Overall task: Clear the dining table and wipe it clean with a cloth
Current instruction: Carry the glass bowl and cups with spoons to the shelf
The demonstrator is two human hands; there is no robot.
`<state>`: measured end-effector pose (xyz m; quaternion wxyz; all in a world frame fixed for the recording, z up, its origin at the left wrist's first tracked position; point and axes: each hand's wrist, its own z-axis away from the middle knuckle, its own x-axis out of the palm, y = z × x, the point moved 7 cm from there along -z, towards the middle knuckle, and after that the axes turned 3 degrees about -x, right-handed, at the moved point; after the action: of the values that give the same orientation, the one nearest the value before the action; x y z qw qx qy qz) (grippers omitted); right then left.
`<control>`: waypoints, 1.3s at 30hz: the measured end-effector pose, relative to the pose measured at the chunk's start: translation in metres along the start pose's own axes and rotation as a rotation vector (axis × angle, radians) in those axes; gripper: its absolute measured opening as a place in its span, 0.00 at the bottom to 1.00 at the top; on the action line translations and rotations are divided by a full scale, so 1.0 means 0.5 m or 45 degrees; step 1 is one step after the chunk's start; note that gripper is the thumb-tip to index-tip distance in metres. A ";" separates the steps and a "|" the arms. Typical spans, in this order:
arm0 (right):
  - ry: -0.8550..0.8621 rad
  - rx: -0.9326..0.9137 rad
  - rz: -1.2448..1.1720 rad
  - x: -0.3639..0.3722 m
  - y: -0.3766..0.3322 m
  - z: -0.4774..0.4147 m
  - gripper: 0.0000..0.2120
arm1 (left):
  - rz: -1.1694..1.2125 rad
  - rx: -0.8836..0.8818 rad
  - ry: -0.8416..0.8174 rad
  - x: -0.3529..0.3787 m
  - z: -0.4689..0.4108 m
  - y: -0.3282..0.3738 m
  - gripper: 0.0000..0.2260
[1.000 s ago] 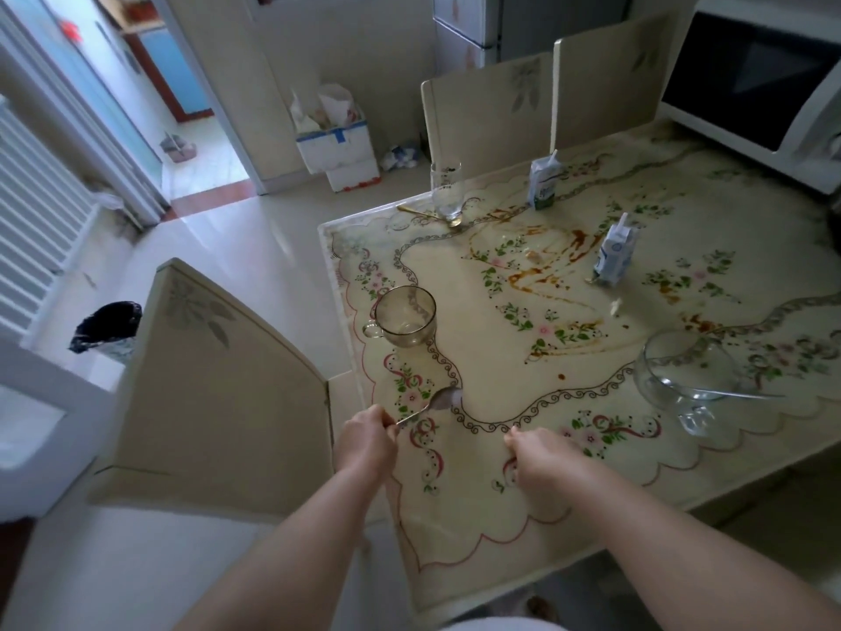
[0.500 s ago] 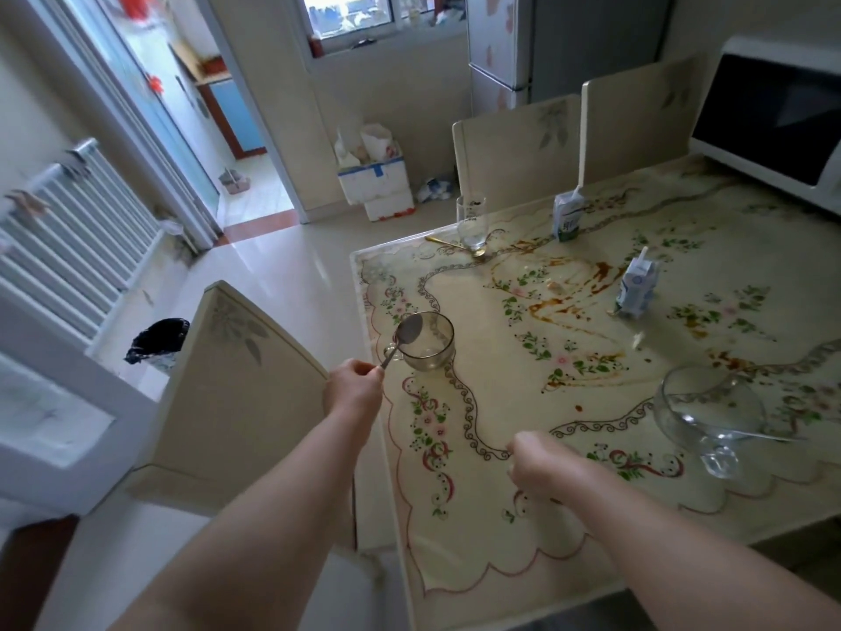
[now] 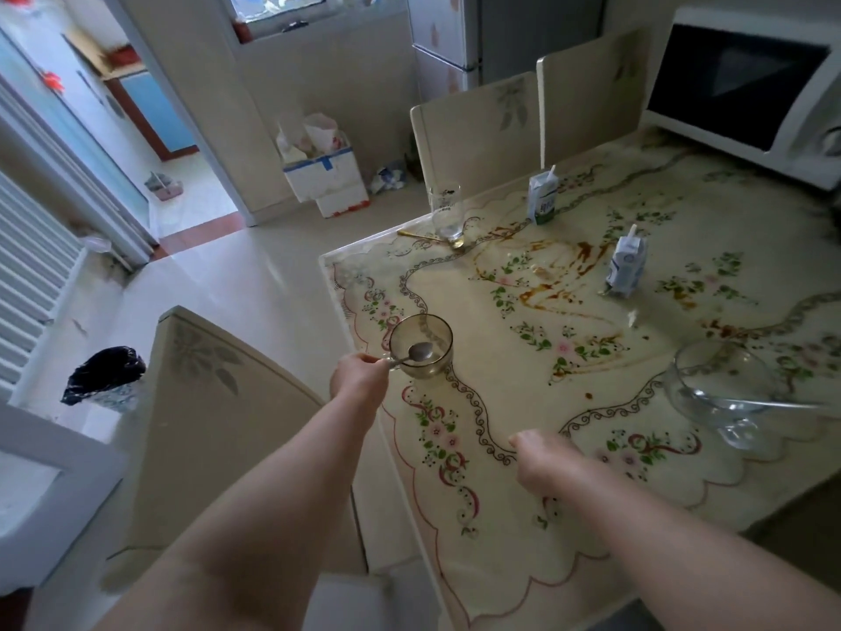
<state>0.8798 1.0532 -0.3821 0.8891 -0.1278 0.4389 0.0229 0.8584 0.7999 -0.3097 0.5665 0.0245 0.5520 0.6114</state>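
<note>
Spoon (image 3: 421, 352) pinched in left hand (image 3: 359, 380) may topple centre-frame glass cup (image 3: 440, 341) if dropped hard; right hand (image 3: 544, 464) curled, empty.

left hand (image 3: 359, 378) forward, fingers gripping spoon (image 3: 421, 352) handle | right hand (image 3: 544, 462) knuckles up, fingers curled under

Your left hand (image 3: 359, 378) grips spoon (image 3: 421, 352), tip over glass cup (image 3: 423, 330), frame centre | your right hand (image 3: 544, 462) curled on counter (image 3: 478, 539), lower centre | glass bowl (image 3: 719, 384) at right.
</note>
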 end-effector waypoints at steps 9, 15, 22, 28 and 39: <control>-0.064 0.086 0.088 0.005 -0.025 0.002 0.20 | -0.100 0.129 -0.113 0.041 -0.044 0.008 0.07; -0.043 0.181 0.085 -0.010 -0.037 0.002 0.16 | 0.190 0.059 -0.213 0.040 -0.077 -0.011 0.18; 0.007 0.239 0.048 0.005 -0.043 -0.005 0.23 | 0.527 -0.252 -0.243 0.018 -0.135 -0.055 0.21; 0.015 0.268 0.046 0.015 -0.046 -0.007 0.24 | 0.232 -0.204 -0.452 0.037 -0.151 -0.054 0.12; 0.025 0.289 0.054 0.021 -0.055 -0.006 0.26 | -0.024 0.001 -0.573 0.076 -0.163 -0.050 0.10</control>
<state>0.8882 1.0251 -0.3865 0.8929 -0.0173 0.4499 -0.0094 0.8080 0.7684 -0.3816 0.6811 0.1552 0.4121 0.5850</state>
